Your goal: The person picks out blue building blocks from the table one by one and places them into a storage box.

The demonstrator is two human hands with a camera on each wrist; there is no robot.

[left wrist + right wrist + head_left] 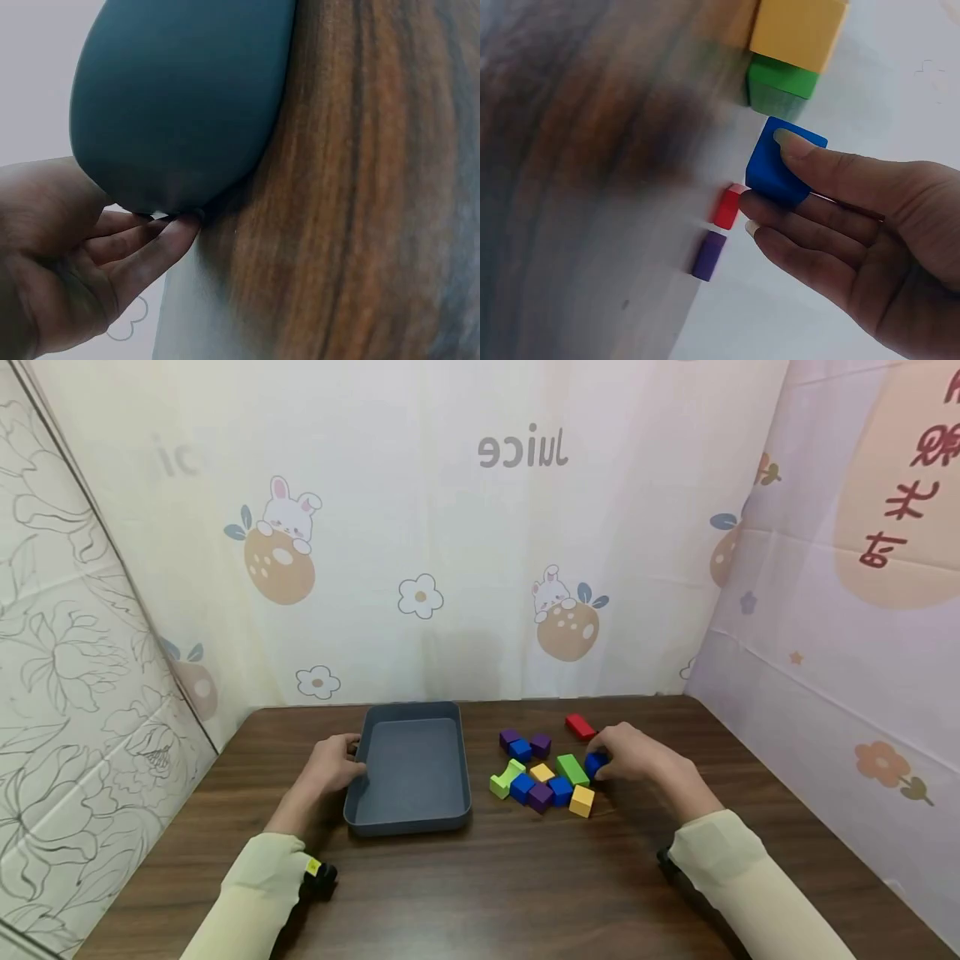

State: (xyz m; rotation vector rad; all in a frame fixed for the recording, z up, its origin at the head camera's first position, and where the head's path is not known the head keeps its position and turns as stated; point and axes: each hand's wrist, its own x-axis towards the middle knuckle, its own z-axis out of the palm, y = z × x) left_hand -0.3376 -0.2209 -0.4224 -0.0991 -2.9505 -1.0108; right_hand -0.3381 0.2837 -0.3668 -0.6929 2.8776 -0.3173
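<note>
A blue cube (775,166) is pinched between the thumb and fingers of my right hand (630,752), at the right edge of a group of coloured blocks. Close by it in the right wrist view are a green block (781,81), a yellow block (799,30), a red block (728,207) and a purple block (709,256). On the other side, my left hand (330,766) grips the left wall of a dark grey tray (408,768), thumb over the rim. Its fingers (154,259) lie against the outside of the wall. The tray's inside holds nothing.
Between the tray and my right hand lie several blocks, among them a light green notched block (507,779), a purple cube (540,797) and a yellow cube (582,802). The brown wooden table (480,893) meets a patterned curtain (375,635) at the back.
</note>
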